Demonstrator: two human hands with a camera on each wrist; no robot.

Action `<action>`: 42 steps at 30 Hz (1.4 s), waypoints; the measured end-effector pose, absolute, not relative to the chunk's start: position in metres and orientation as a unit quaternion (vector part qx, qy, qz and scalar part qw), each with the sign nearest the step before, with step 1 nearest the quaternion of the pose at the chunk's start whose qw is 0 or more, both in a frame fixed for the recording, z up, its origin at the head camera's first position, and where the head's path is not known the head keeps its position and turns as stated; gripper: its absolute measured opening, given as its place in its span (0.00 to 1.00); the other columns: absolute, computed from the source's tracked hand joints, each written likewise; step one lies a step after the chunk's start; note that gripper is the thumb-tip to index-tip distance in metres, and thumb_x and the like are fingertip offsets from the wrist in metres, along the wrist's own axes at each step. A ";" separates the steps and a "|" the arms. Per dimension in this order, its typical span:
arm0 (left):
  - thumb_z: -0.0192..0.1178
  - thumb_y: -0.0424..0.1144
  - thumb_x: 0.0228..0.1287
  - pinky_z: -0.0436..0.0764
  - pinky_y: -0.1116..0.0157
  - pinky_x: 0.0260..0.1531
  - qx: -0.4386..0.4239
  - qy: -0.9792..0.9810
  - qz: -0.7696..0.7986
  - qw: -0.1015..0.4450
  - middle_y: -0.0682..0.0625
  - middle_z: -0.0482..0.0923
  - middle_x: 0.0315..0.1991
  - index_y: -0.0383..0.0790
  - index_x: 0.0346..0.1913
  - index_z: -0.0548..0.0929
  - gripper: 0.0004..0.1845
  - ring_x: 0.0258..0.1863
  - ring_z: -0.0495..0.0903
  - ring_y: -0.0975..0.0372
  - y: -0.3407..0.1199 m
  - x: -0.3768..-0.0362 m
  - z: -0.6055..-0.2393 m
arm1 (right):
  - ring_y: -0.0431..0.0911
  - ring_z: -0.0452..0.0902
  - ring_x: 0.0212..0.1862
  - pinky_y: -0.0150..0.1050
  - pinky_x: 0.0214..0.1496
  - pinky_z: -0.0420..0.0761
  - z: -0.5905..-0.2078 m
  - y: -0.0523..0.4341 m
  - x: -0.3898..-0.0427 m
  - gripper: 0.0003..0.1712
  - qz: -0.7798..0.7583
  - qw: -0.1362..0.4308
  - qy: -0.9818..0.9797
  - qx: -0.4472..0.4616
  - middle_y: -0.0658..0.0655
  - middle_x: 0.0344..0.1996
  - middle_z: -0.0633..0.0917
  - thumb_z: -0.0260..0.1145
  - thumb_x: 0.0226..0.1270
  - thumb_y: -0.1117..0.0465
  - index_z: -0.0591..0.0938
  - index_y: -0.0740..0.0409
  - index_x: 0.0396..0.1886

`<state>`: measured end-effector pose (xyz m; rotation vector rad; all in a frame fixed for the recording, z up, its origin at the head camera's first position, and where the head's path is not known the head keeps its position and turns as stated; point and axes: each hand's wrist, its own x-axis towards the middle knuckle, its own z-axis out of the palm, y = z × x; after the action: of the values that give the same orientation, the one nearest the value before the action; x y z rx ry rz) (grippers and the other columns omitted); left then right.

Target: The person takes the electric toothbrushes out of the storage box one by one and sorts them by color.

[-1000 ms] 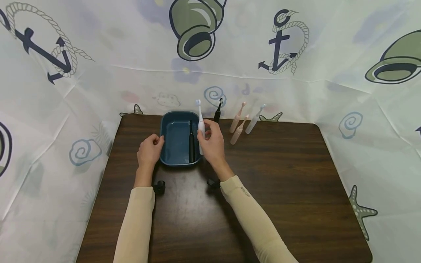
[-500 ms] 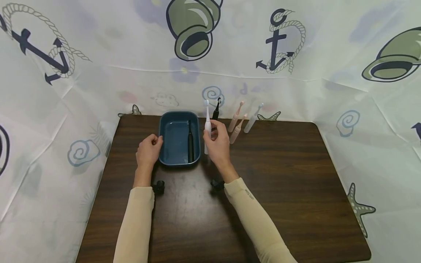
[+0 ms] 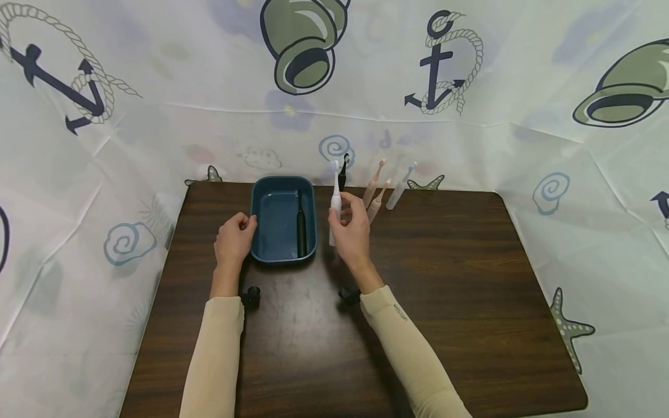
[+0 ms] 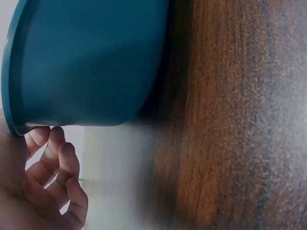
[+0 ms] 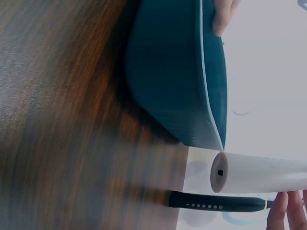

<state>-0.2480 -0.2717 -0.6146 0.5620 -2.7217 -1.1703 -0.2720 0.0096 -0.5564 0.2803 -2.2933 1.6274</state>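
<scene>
My right hand [image 3: 352, 232] pinches a white electric toothbrush [image 3: 335, 201] by its handle, upright with the brush head at the top, just right of the blue tray [image 3: 276, 229]. In the right wrist view the flat base of the white toothbrush [image 5: 264, 173] shows beside the tray's corner. My left hand [image 3: 233, 239] grips the tray's left rim, thumb over the edge and curled fingers [image 4: 67, 163] outside against the wall. Inside the tray, along its right side, a black electric toothbrush [image 3: 301, 232] lies with its head toward the back.
Behind my right hand stands another black toothbrush [image 3: 342, 177]. Right of it, near the table's back edge, are two pink toothbrushes [image 3: 371, 188] and a pale one with a bluish head [image 3: 401, 187]. The brown table [image 3: 449, 302] meets a printed cloth [image 3: 366, 81] at the back.
My right hand has moved right with the white toothbrush, from the tray's right rim to a spot apart from it. The left hand has stayed on the tray.
</scene>
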 end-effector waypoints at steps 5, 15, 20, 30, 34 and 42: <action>0.50 0.61 0.84 0.64 0.55 0.34 0.187 -0.900 -0.389 0.062 0.46 0.72 0.30 0.45 0.35 0.74 0.25 0.32 0.74 0.49 -0.272 -0.248 -0.615 | 0.51 0.82 0.48 0.42 0.46 0.85 -0.558 0.015 -0.269 0.22 0.574 0.162 -0.797 0.093 0.57 0.57 0.83 0.70 0.76 0.63 0.80 0.53 0.67; 0.51 0.60 0.84 0.65 0.55 0.34 0.187 -0.899 -0.388 0.073 0.46 0.72 0.30 0.45 0.35 0.74 0.24 0.31 0.74 0.49 -0.273 -0.248 -0.617 | 0.56 0.82 0.48 0.49 0.46 0.85 -0.564 0.029 -0.269 0.22 0.591 0.178 -0.782 0.084 0.58 0.56 0.84 0.71 0.76 0.64 0.81 0.53 0.67; 0.51 0.61 0.84 0.65 0.55 0.35 0.192 -0.898 -0.389 0.072 0.46 0.73 0.31 0.45 0.35 0.75 0.24 0.33 0.75 0.49 -0.272 -0.248 -0.617 | 0.58 0.81 0.47 0.50 0.45 0.82 -0.565 0.036 -0.268 0.22 0.599 0.192 -0.774 0.071 0.62 0.55 0.84 0.71 0.74 0.67 0.81 0.57 0.65; 0.50 0.62 0.84 0.64 0.55 0.35 0.197 -0.898 -0.388 0.067 0.46 0.73 0.31 0.44 0.35 0.75 0.25 0.33 0.75 0.50 -0.272 -0.248 -0.616 | 0.63 0.79 0.50 0.51 0.46 0.81 -0.548 0.042 -0.255 0.22 0.604 0.211 -0.767 0.045 0.70 0.55 0.82 0.68 0.74 0.74 0.79 0.68 0.66; 0.50 0.61 0.84 0.65 0.55 0.35 0.194 -0.897 -0.390 0.068 0.46 0.73 0.32 0.44 0.35 0.75 0.25 0.33 0.75 0.49 -0.271 -0.249 -0.616 | 0.64 0.80 0.49 0.41 0.43 0.81 -0.541 0.049 -0.251 0.21 0.597 0.236 -0.766 0.043 0.71 0.53 0.83 0.68 0.72 0.75 0.79 0.71 0.63; 0.49 0.62 0.84 0.64 0.55 0.35 0.184 -0.899 -0.392 0.069 0.46 0.73 0.31 0.44 0.36 0.75 0.25 0.33 0.75 0.48 -0.272 -0.248 -0.617 | 0.59 0.79 0.48 0.29 0.41 0.77 -0.542 0.068 -0.257 0.20 0.605 0.257 -0.753 0.012 0.72 0.52 0.82 0.68 0.71 0.77 0.80 0.73 0.61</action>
<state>-0.2484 -0.2720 -0.6174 0.5548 -2.7051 -1.1813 -0.2567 0.0683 -0.5419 0.0312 -2.0433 1.6424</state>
